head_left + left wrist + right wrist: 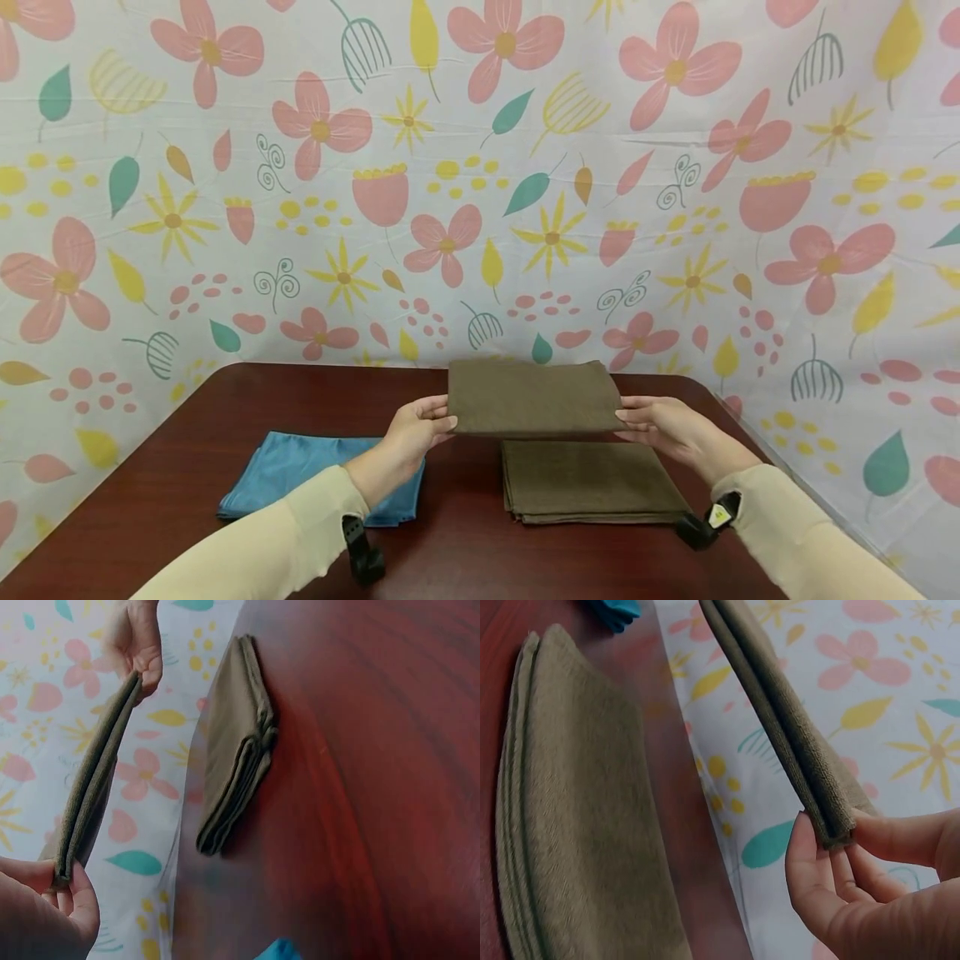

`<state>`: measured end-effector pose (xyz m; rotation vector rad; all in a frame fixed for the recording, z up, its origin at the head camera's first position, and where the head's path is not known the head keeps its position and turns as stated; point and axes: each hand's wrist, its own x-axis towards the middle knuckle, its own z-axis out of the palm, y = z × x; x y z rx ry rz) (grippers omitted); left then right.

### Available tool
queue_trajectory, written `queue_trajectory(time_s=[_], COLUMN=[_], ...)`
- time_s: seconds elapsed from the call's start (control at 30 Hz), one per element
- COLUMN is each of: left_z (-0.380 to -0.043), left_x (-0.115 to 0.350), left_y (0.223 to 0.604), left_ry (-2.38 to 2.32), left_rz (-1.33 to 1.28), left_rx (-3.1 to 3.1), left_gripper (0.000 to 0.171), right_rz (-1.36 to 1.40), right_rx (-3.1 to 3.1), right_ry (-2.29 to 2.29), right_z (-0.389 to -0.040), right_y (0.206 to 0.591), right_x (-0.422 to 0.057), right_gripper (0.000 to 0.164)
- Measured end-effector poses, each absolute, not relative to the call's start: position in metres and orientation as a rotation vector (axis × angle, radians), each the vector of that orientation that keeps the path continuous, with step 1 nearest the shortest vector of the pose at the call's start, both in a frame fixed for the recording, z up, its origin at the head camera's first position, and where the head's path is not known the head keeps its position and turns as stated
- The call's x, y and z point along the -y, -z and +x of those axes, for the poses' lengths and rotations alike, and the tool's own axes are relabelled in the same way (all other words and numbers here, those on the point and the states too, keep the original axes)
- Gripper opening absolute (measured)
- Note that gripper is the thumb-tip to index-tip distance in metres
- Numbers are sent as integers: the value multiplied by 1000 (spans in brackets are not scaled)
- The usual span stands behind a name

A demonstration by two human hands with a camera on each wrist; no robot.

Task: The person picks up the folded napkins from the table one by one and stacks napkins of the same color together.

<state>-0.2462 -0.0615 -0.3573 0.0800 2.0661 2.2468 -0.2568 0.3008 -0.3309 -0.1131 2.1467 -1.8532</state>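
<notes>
A folded brown cloth is held up above the table between both hands. My left hand pinches its left end, thumb on the near face and fingers behind. At the opposite end my right hand pinches it the same way. Both wrist views show the folded layers edge-on, with fingertips of the left hand and right hand at the corners. Below it, a second folded brown cloth lies on the table, its stacked layers showing along one side.
A folded blue cloth lies on the left of the dark red wooden table, partly hidden by the left forearm. Behind the table hangs a flower-patterned sheet. Each wrist carries a black strap mount.
</notes>
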Motion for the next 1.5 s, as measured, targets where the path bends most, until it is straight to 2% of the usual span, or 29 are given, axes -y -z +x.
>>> queue_trajectory(time_s=[0.33, 0.73, 1.27, 1.5], left_z=[-233, -220, -217, -220], left_x=[44, 22, -7, -8], left_y=[365, 393, 410, 416], left_ry=[-2222, -2241, -2209, -2147], left_rz=[117, 78, 88, 78], left_rx=[-2054, -2020, -1966, -1918], left_gripper=[45, 48, 46, 47], right_rz=[-105, -20, 120, 105], right_rx=[-2134, -2067, -1986, -2009], right_ry=[1832, 1836, 1808, 1755], right_z=[-248, -238, -238, -236], right_y=[341, 361, 381, 391], right_x=[-322, -344, -375, -381], right_gripper=[75, 78, 80, 75])
